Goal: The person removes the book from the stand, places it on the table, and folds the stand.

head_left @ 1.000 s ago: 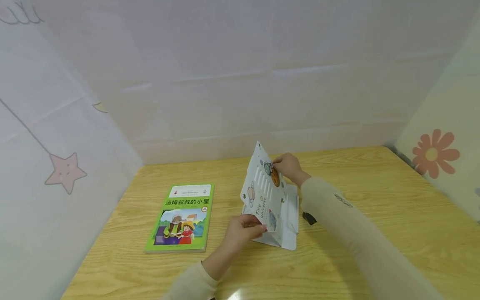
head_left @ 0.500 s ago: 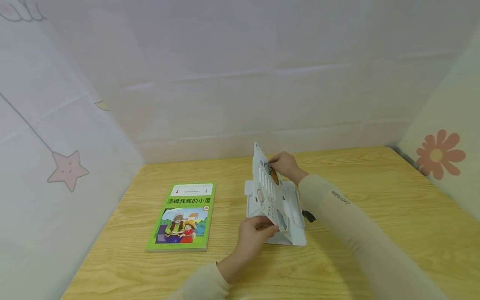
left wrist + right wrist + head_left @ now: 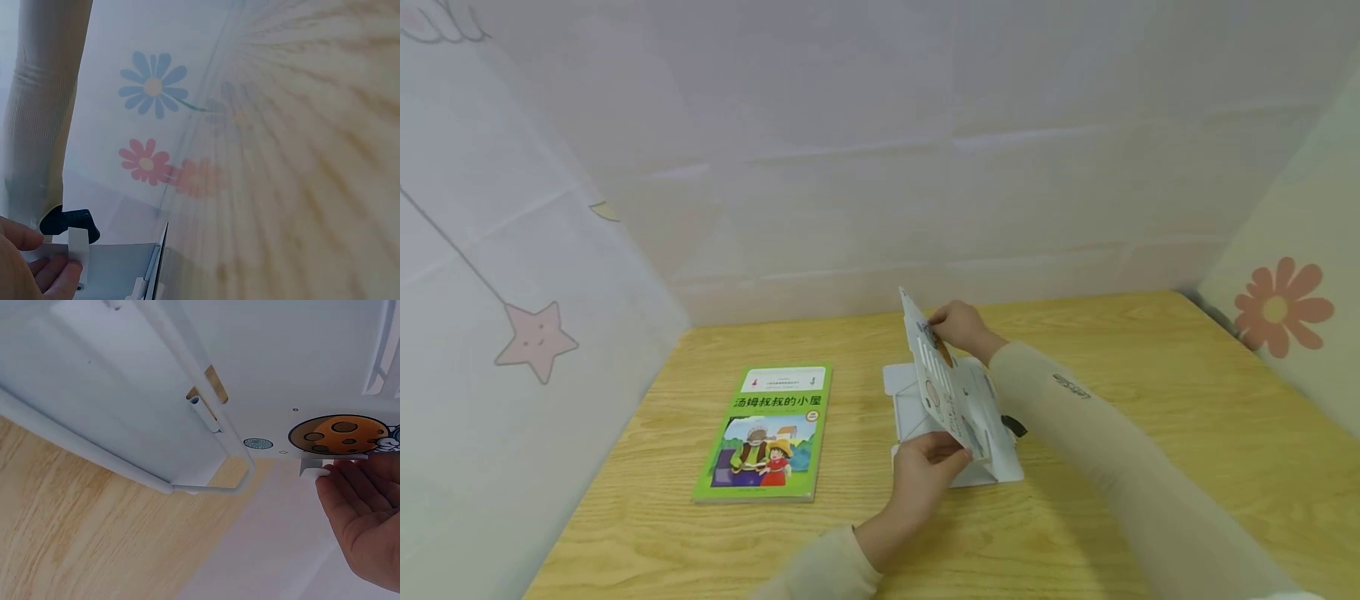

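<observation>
The white folding stand (image 3: 951,396) with slotted, planet-printed panel stood on the yellow wood-grain table (image 3: 647,533), right of the green illustrated book (image 3: 767,433), its panel pinched by left hand (image 3: 917,475) and right hand (image 3: 961,325), whose uneven pull might have skidded the base.

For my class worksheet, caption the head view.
Left hand and right hand hold a white stand, a green book nearby on the wooden table.

Dim, diffuse light is spread around the white folding stand (image 3: 953,400); a soft shadow is cast on the wooden table (image 3: 625,533) nearer the camera, to its right. In the left wrist view, grain beside it is smeared into streaks.
</observation>
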The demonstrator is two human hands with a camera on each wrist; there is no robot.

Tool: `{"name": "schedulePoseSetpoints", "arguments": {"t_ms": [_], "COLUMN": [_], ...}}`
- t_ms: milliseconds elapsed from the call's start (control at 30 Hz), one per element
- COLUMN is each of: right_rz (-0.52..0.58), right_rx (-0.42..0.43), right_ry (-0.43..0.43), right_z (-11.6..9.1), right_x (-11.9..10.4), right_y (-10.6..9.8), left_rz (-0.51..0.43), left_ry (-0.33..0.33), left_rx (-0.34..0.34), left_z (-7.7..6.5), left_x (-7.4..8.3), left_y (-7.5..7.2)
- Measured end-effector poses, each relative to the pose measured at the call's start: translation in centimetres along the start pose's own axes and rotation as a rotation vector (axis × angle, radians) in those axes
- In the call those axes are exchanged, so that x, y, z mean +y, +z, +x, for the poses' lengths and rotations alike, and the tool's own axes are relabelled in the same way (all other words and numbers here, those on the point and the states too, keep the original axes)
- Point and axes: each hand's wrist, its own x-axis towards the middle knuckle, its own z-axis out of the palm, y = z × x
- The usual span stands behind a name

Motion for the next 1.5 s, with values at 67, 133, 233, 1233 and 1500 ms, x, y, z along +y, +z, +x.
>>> {"name": "schedulePoseSetpoints", "arguments": {"t_ms": [67, 133, 233, 1233, 1500], "right_rz": [0.000, -0.003, -0.004, 0.031, 0.068], "right_rx": [-0.008, -0.016, -0.025, -0.145, -0.197], "right_ry": [-0.004, 0.001, -0.013, -0.231, -0.197], "right_z": [0.1, 0.2, 1.1, 8.1, 2.9], "right_x": [-0.3, -0.6, -0.1, 6.1, 0.3], "right_y": [0.1, 0.2, 0.7, 4.8, 1.8], "left_rz": [0.000, 0.007, 0.008, -0.028, -0.033], "left_ry": [-0.002, -0.003, 0.001, 0.086, 0.067], "left_rx": [0.009, 0.018, 0.030, 0.089, 0.095], "left_z": [0.2, 0.4, 0.4, 1.1, 1.2], "left_x": [-0.7, -1.4, -1.9, -2.4, -2.3], "left_y": [0.1, 0.3, 0.5, 2.9, 3.2]}}
